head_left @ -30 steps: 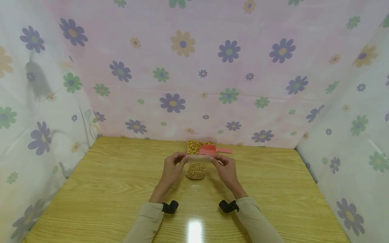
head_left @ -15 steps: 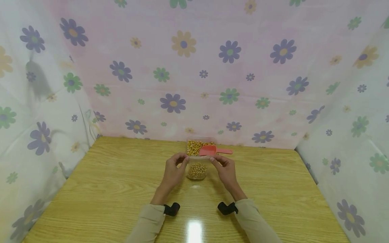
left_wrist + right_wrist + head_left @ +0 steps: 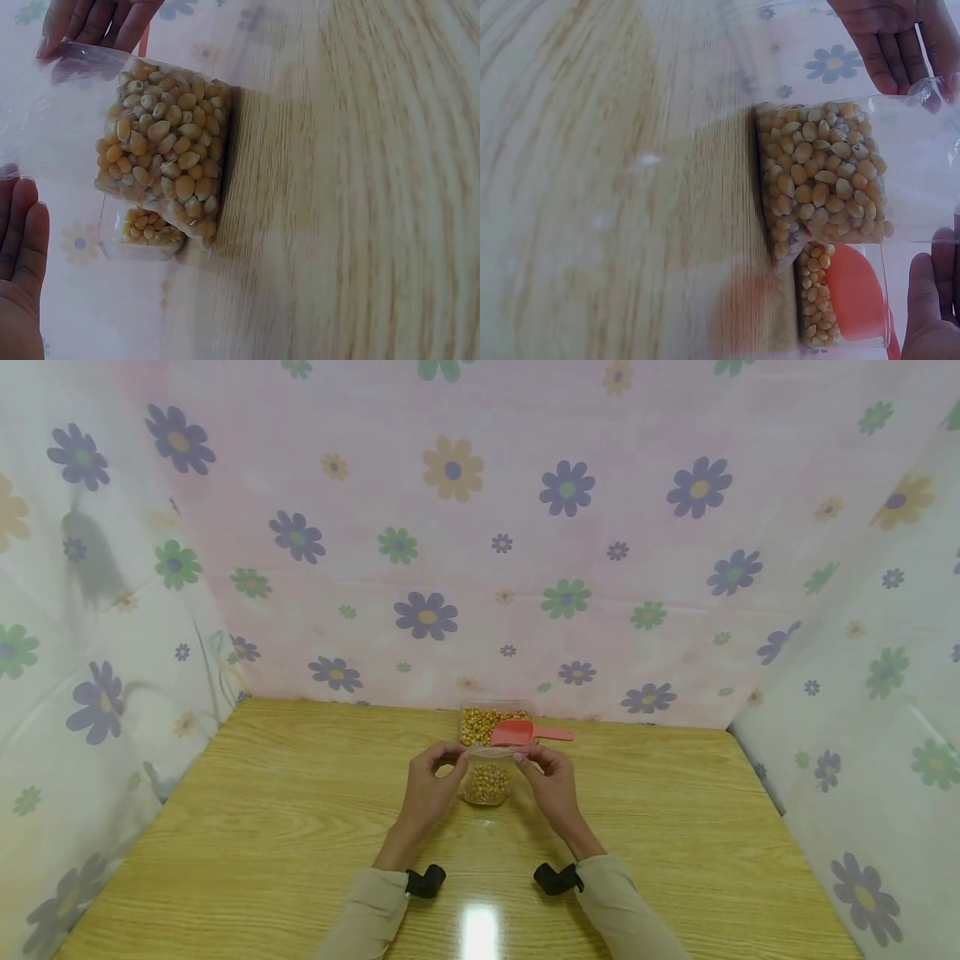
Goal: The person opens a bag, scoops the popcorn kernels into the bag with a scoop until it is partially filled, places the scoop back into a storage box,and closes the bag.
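A clear plastic bag [image 3: 487,783] of corn kernels stands upright on the table between the two hands, its lower part filled. My left hand [image 3: 429,787] pinches the bag's top edge at the left corner between thumb and fingers. At the right corner my right hand [image 3: 553,785] pinches the same edge. Seen from the left wrist, the kernels [image 3: 169,142] pack the bag's bottom, and the upper part is bare film. In the right wrist view the bag [image 3: 825,176] rests its base on the wood.
Behind the bag sits a clear plastic box [image 3: 471,706] of corn kernels, near the table's back edge. A red scoop [image 3: 516,732] lies across it, handle pointing right. Flowered cloth [image 3: 480,568] hangs behind and at both sides of the wooden table [image 3: 300,810].
Both hands have drawn slightly closer together along the bag's top edge, the right one moving a little left. The bag stays in its place; box and scoop have not moved.
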`<state>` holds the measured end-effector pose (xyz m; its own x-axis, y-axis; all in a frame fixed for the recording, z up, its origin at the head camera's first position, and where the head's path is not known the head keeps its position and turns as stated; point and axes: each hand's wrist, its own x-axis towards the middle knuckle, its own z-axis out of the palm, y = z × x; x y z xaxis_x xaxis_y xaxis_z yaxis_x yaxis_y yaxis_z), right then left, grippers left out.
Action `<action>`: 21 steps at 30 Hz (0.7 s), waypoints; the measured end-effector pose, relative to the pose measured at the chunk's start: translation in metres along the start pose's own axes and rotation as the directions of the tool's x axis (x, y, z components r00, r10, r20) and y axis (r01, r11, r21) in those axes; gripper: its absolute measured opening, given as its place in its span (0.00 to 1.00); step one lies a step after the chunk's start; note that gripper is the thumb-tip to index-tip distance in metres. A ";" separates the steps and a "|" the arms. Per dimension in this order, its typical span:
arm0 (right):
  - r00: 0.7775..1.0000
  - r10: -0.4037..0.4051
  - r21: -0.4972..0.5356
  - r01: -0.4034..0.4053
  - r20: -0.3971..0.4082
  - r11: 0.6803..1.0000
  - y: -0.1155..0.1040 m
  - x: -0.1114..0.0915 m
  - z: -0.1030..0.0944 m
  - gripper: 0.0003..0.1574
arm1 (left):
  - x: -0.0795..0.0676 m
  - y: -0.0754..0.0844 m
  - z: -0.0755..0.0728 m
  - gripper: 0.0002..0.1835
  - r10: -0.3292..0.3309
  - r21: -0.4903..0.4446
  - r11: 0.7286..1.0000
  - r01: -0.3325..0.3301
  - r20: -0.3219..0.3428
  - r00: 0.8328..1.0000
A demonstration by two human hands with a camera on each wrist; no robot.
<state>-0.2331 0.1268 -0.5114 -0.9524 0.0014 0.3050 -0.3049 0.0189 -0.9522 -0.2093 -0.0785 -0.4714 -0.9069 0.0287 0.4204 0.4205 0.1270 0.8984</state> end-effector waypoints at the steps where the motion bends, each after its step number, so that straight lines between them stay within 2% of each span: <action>1: 1.000 0.002 0.001 -0.002 -0.002 1.000 0.000 -0.001 0.000 0.10 | 0.000 0.000 0.000 0.04 0.003 -0.003 1.000 -0.003 0.008 1.000; 5: 1.000 0.003 -0.003 -0.003 -0.008 1.000 0.001 -0.002 0.000 0.10 | 0.000 -0.002 0.001 0.04 0.006 -0.009 1.000 -0.006 0.024 1.000; 15: 1.000 -0.011 0.070 0.012 -0.021 0.997 0.003 -0.003 -0.001 0.11 | -0.001 0.002 0.006 0.04 0.004 0.015 1.000 -0.004 -0.010 1.000; 21: 0.998 0.004 0.076 0.000 -0.055 0.997 0.002 -0.005 0.001 0.11 | -0.003 0.002 0.009 0.04 0.015 0.039 0.999 -0.014 -0.013 1.000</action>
<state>-0.2285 0.1260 -0.5146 -0.9518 0.0565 0.3015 -0.3045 -0.0572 -0.9508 -0.2062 -0.0692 -0.4715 -0.9000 0.0173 0.4355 0.4322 0.1654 0.8865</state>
